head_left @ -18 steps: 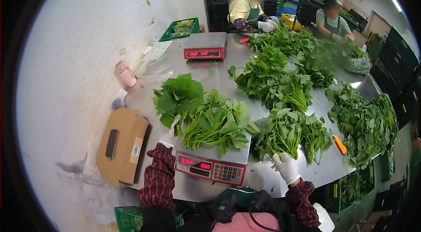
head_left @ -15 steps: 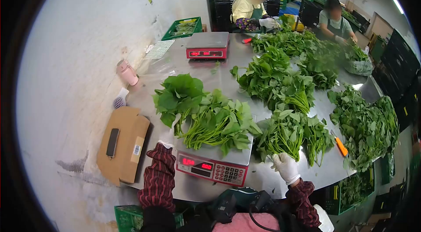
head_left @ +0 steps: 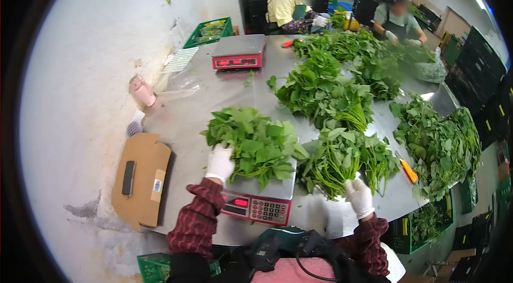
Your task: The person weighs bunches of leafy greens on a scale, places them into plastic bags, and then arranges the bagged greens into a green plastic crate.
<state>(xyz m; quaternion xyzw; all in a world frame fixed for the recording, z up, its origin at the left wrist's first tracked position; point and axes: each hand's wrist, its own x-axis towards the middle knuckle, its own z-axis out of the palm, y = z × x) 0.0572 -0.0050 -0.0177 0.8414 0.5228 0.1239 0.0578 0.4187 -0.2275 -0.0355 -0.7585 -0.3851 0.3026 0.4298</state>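
Observation:
My left hand point(head_left: 220, 164), in a white glove, rests against the left side of a heap of sweet potato leaves point(head_left: 251, 141). Its fingers lie apart on the leaves, with the tips partly hidden. That heap sits on the red scale point(head_left: 257, 208), covering most of its plate. To the right, my white-gloved right hand point(head_left: 359, 197) is at the stem ends of another bunch of sweet potato leaves point(head_left: 334, 163) lying on the metal table point(head_left: 315, 211). Its fingers are curled round some stems.
An orange knife point(head_left: 409, 171) lies right of the bunch, beside more greens point(head_left: 441, 141). A second scale point(head_left: 238, 52) stands farther back. Along the wall are a cardboard box point(head_left: 141, 180) and a pink flask point(head_left: 142, 91). Two co-workers handle greens across the table.
My left hand has moved from the bunch's stems to the leaves' left side; the greens it held now lie on the scale. My right hand has shifted slightly up and right. The view has shifted a little.

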